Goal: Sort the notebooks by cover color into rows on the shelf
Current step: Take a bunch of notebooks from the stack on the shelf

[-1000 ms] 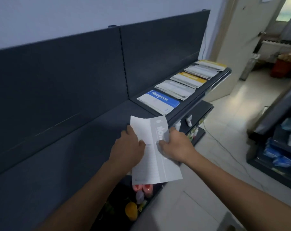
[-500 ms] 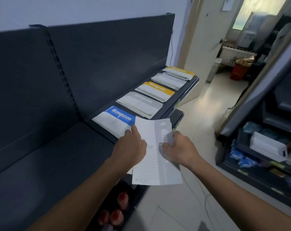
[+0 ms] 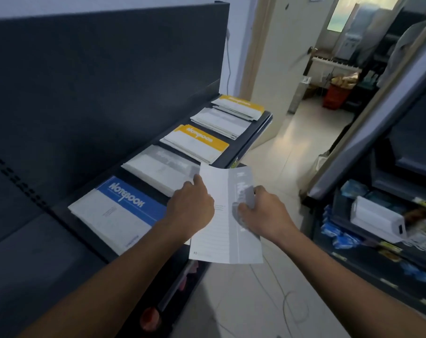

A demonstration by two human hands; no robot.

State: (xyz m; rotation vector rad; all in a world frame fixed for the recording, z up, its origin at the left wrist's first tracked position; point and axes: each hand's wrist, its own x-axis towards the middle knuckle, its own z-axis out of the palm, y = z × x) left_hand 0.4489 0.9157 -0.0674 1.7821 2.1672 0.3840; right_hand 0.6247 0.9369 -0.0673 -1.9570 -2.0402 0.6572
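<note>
Both hands hold a grey-and-white notebook point(image 3: 225, 223) in the air, just off the front edge of the dark shelf point(image 3: 67, 211). My left hand point(image 3: 191, 208) grips its left side, my right hand point(image 3: 263, 213) grips its grey spine strip. On the shelf lies a row of notebook piles: a blue notebook point(image 3: 119, 213) nearest, then a grey notebook pile point(image 3: 160, 168), a yellow notebook point(image 3: 197, 142), another grey pile point(image 3: 221, 121) and a yellow pile point(image 3: 238, 107) at the far end.
The shelf's dark back panel point(image 3: 97, 76) rises behind the row. Lower shelves with small items point(image 3: 148, 318) sit below. A second rack with packaged goods point(image 3: 375, 218) stands to the right across a tiled aisle point(image 3: 275, 147). A doorway point(image 3: 329, 69) opens beyond.
The view has swung right along the shelf, so the notebook row is now closer and more to the left. Both hands keep the same hold on the grey notebook.
</note>
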